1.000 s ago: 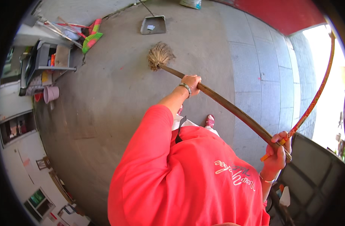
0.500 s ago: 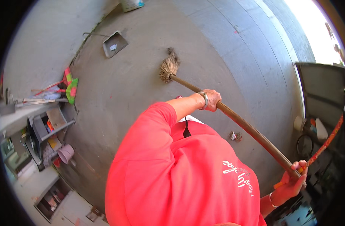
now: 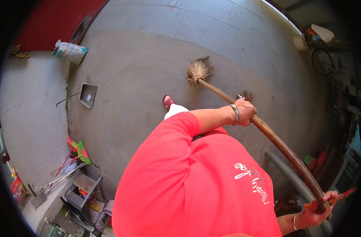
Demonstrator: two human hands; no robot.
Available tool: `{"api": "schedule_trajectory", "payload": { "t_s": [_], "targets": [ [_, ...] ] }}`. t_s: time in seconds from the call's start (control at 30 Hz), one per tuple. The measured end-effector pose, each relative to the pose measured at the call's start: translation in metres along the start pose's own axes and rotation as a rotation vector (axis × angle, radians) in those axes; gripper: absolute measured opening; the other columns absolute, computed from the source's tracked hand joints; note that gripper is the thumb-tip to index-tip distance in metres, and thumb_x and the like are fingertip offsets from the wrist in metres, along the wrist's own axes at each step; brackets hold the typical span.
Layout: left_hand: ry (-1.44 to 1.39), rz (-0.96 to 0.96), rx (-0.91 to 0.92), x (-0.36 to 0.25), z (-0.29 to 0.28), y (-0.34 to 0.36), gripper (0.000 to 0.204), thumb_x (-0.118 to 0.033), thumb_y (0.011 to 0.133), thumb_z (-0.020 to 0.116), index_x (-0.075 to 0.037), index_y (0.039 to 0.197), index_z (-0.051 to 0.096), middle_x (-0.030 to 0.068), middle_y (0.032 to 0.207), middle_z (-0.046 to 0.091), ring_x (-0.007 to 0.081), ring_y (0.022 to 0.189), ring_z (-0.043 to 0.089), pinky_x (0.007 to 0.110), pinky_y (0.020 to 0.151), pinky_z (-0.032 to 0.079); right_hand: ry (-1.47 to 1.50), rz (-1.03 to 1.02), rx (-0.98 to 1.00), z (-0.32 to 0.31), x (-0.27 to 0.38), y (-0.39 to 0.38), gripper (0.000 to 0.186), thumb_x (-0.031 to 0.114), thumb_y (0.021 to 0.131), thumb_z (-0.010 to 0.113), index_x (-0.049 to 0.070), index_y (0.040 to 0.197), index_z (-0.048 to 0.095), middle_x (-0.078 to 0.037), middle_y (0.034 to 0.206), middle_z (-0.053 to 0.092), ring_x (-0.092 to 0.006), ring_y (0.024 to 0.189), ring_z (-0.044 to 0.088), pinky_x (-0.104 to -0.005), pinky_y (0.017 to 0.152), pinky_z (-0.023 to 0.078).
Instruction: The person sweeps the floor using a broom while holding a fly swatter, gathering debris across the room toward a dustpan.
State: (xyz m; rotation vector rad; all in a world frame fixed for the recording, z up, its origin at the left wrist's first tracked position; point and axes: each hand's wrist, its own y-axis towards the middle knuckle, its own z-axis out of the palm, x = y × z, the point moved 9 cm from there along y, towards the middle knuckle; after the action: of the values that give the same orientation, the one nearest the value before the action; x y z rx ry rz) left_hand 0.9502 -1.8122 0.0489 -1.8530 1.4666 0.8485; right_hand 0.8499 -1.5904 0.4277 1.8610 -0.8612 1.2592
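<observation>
- Sweeping looks to be the step in hand, judged from the grip and the broom's reach; the grey concrete floor [image 3: 141, 67] fills the upper and middle frame
- the broom [image 3: 275, 138] runs slantwise from its straw head [image 3: 198, 71], resting on the floor at upper centre, down to the lower right edge
- left hand [image 3: 244, 112], right of centre, has its fingers curled tight round the middle of the wooden shaft, a metal bangle on the wrist
- right hand [image 3: 316, 209], at lower right, has its fingers wrapped round the shaft's top end; a thin red-orange stick [image 3: 340, 194] pokes out beside it, and whether it is gripped too I cannot tell
- a metal dustpan [image 3: 88, 94] lies at left, well apart from the straw head
- a small dark clump of litter [image 3: 247, 95] sits just above the left hand, near the shaft; the next stroke probably calls for drawing the head across to gather such bits, with both grips kept firm
</observation>
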Motion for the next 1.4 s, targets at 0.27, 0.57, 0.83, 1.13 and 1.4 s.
{"api": "schedule_trajectory", "payload": {
  "t_s": [0.27,0.57,0.83,1.13,1.4],
  "targets": [
    [0.184,-0.271,-0.265,0.116,-0.033,-0.06,0.012,-0.016,0.062,0.065,-0.01,0.071,0.058,0.0091,0.076,0.059,0.0289,0.079,0.058,0.039,0.072,0.043,0.293,0.304,0.188,0.093,-0.128,-0.011,0.049,0.026,0.072,0.057,0.0,0.11,0.042,-0.008,0.08,0.053,-0.0052,0.052,0.035,-0.0173,0.043,0.026],
    [0.054,-0.057,0.283,0.07,0.008,-0.038,0.014,-0.017,0.062,0.063,-0.01,0.074,0.061,0.0121,0.08,0.062,0.0338,0.081,0.059,0.043,0.07,0.047,0.133,0.318,-0.069,0.074,-0.088,-0.061,0.051,0.028,0.07,0.059,-0.002,0.11,0.044,-0.008,0.078,0.051,-0.0065,0.056,0.04,-0.0163,0.047,0.028],
    [-0.097,0.297,0.482,-0.054,0.075,0.006,0.016,-0.014,0.059,0.06,-0.011,0.074,0.062,0.0123,0.072,0.062,0.034,0.076,0.06,0.042,0.067,0.047,-0.177,0.282,-0.411,0.049,0.019,-0.135,0.055,0.028,0.072,0.054,-0.006,0.112,0.039,-0.011,0.08,0.048,-0.0094,0.06,0.04,-0.0174,0.049,0.03],
    [0.052,0.466,0.345,-0.066,0.051,0.013,0.015,-0.016,0.057,0.061,-0.01,0.069,0.058,0.0092,0.072,0.061,0.03,0.076,0.06,0.04,0.069,0.045,0.035,0.148,-0.44,0.001,0.006,-0.184,0.049,0.022,0.075,0.054,-0.005,0.112,0.036,-0.011,0.084,0.044,-0.0107,0.056,0.036,-0.0179,0.049,0.03],
    [0.346,0.005,0.205,0.079,0.045,0.059,0.02,-0.014,0.064,0.063,-0.008,0.083,0.058,0.0111,0.089,0.057,0.0306,0.094,0.053,0.043,0.079,0.043,0.3,0.438,-0.493,0.084,-0.144,-0.154,0.037,0.016,0.079,0.051,0.001,0.111,0.042,-0.01,0.092,0.054,-0.0048,0.051,0.036,-0.0158,0.043,0.032]
  ]
}}
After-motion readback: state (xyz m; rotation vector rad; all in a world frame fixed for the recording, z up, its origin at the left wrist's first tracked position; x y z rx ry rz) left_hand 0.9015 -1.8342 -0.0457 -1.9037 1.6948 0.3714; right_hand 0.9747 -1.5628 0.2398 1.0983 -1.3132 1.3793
